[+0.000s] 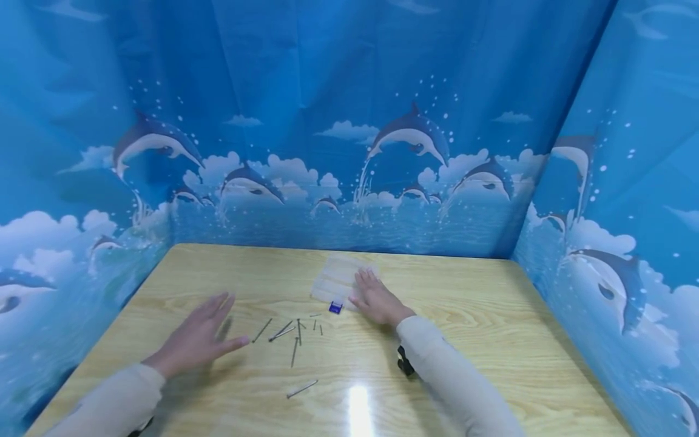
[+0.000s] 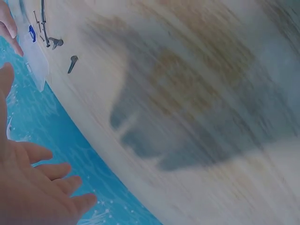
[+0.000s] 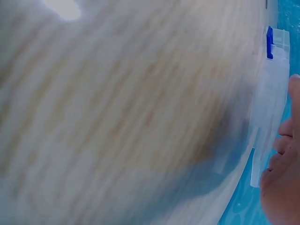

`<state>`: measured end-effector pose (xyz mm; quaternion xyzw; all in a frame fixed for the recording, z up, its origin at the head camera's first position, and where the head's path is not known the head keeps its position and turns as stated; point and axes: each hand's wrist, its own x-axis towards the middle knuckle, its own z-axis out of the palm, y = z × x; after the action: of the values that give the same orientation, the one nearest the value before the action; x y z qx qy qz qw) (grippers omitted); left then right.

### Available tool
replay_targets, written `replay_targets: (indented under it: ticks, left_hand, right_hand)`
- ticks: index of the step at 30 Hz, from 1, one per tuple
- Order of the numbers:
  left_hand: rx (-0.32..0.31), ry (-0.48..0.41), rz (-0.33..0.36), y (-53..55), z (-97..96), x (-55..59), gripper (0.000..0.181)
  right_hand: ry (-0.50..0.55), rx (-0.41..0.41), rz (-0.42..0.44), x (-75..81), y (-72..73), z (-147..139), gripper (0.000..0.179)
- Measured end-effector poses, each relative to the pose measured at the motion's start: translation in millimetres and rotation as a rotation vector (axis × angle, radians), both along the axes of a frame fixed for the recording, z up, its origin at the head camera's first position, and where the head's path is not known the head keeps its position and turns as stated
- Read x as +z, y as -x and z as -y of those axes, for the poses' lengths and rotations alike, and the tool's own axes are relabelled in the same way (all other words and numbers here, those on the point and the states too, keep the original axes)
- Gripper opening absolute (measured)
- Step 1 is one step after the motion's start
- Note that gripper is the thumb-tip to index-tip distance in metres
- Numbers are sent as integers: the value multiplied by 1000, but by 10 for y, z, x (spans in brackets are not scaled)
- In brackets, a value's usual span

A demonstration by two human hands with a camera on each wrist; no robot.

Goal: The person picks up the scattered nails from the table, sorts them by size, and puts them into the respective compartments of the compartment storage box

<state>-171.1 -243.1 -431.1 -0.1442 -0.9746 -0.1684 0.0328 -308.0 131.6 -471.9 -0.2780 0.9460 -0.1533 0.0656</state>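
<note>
Left: my left grip [image 1: 199, 334] hangs over the bench [image 1: 464, 340], thumb and fingers apart, nothing clasped; the thumb points towards the metal nails. Good practice, as I judge it, is to hold this hand relaxed and high enough that the sleeve sweeps no nail aside.

Centre: the longer nails [image 1: 262, 330] lie scattered, some crossing; the lone nail [image 1: 302, 389] lies well apart on the near side, and the short nails [image 1: 315, 325] lie just near of the box. Crossed shafts would best be lifted singly by the head, I judge, lest a neighbour roll.

Right of centre: the plastic box [image 1: 330, 280] lies at the far side of the bench, its blue latch [image 1: 335, 308] at the near edge. My right grip [image 1: 377, 301] lies over the box's right part, fingers extended and not clamped; I cannot tell whether they press upon it. A flat, even touch should steady so light a box; a push at one edge might slide it.

Materials: the nails are slender, straight, grey metal; the box is thin, translucent and ribbed, the latch small and glossy. The bench shows pale, streaked wood grain with a bright reflection near; beyond hangs a creased blue curtain [image 1: 273, 121] printed with dolphins.
</note>
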Motion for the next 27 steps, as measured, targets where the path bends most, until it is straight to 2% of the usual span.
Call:
replay_targets:
  ticks: [3, 7, 12, 17, 22, 27]
  left_hand:
    - [3, -43, 32, -7, -27, -35, 97]
    - [16, -141, 86, -16, -69, -93, 95]
    - [62, -243, 96, -27, -142, -158, 81]
    - [118, -294, 100, -27, -187, -220, 62]
    - [188, -325, 134, -17, -215, -311, 48]
    - [218, -354, 140, -27, -240, -392, 40]
  right_hand:
    - [-16, 5, -10, -18, -19, 19, 65]
    - [-33, 1, -10, -33, -37, 38, 65]
    - [-41, -1, -17, -48, -43, 44, 65]
    - [-34, 8, -17, -44, -47, 43, 66]
    - [-44, 15, -13, -42, -49, 35, 69]
    - [-61, 20, -8, -22, -49, 26, 70]
